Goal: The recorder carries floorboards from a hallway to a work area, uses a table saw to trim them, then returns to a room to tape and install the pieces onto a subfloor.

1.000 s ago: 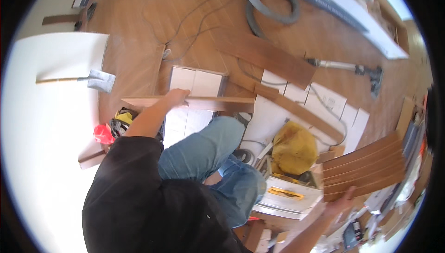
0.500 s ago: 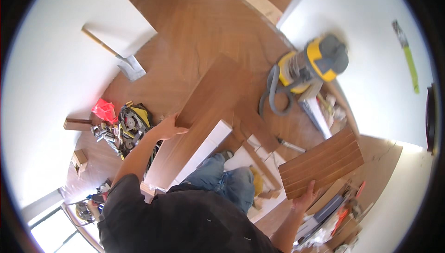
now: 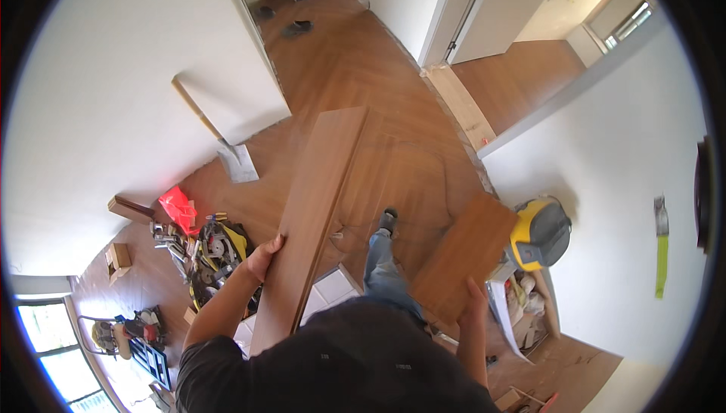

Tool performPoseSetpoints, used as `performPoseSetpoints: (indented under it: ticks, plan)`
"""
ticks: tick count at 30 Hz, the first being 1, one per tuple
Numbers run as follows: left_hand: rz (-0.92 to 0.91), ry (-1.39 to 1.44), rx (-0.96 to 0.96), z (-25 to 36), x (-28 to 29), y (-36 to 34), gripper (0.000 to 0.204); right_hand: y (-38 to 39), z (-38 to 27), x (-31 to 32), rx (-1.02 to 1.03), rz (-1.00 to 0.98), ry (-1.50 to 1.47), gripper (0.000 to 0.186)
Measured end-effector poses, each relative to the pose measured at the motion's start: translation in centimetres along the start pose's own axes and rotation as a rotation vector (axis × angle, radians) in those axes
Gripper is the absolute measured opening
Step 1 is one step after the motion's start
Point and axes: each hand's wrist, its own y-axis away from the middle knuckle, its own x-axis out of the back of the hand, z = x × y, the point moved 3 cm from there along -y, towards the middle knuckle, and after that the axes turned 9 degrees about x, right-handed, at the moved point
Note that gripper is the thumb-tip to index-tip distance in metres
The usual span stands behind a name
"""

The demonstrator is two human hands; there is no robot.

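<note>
My left hand [image 3: 265,258] grips the left edge of a long brown wood-look floor plank [image 3: 314,186], thumb on its face. This plank slants up and away across the middle of the view, and its right edge shows some thickness. A shorter, wider bundle of brown floor planks [image 3: 461,250] is in my right hand [image 3: 474,308], held from the near right side with the broad face up. The fingers under both loads are mostly hidden. White boxes [image 3: 333,286] lie below the long plank, partly covered by it.
A yellow-and-grey vacuum [image 3: 538,233] stands by the right wall, beside a box of debris [image 3: 522,307]. On the left lie power tools [image 3: 219,250] and a red bag [image 3: 178,209]. A shovel [image 3: 219,137] leans against the left wall. Herringbone flooring [image 3: 393,141] runs ahead past a doorway.
The long plank has lifted off the boxes with my left hand. The right-hand bundle has swung inward, turning from its layered edges to its broad face. My view has shifted and a foot has stepped forward.
</note>
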Motion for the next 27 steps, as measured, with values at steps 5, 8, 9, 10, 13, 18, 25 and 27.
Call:
performPoseSetpoints:
  ticks: [5, 8, 9, 10, 13, 18, 25, 27]
  plan:
    - [0.347, 0.114, -0.264, 11.6, -1.4, -8.2, 0.089, -16.6, -3.0, -24.5, -0.157, -0.353, 0.287, 0.042]
    - [-0.112, 0.180, -0.246, 16.4, -2.5, -14.3, 0.087, -22.3, -4.4, -38.9, -0.191, -0.555, 0.348, 0.035]
    - [-0.136, 0.244, -0.288, 18.2, -3.7, -14.9, 0.080, -23.6, -4.4, -43.5, -0.246, -0.620, 0.568, 0.034]
    - [-0.166, 0.302, -0.328, 20.5, -4.4, -15.3, 0.074, -24.7, -4.3, -47.6, -0.293, -0.677, 0.785, 0.034]
    - [-0.355, 0.389, -0.488, 27.2, -3.3, -19.1, 0.064, -28.0, -1.6, -57.9, -0.116, -0.927, 0.974, 0.036]
    - [-0.364, 0.480, -0.611, 41.7, 4.6, -27.5, 0.070, -34.4, 0.5, -75.7, 0.083, -1.108, 1.147, 0.050]
    - [-0.131, 0.499, -0.470, 67.3, 5.6, -33.7, 0.079, -47.9, 0.1, -95.7, 0.001, -1.130, 1.095, 0.054]
    - [-0.246, 0.471, -0.486, 75.0, 5.7, -36.4, 0.075, -51.2, -3.4, -103.4, -0.001, -1.144, 1.188, 0.055]
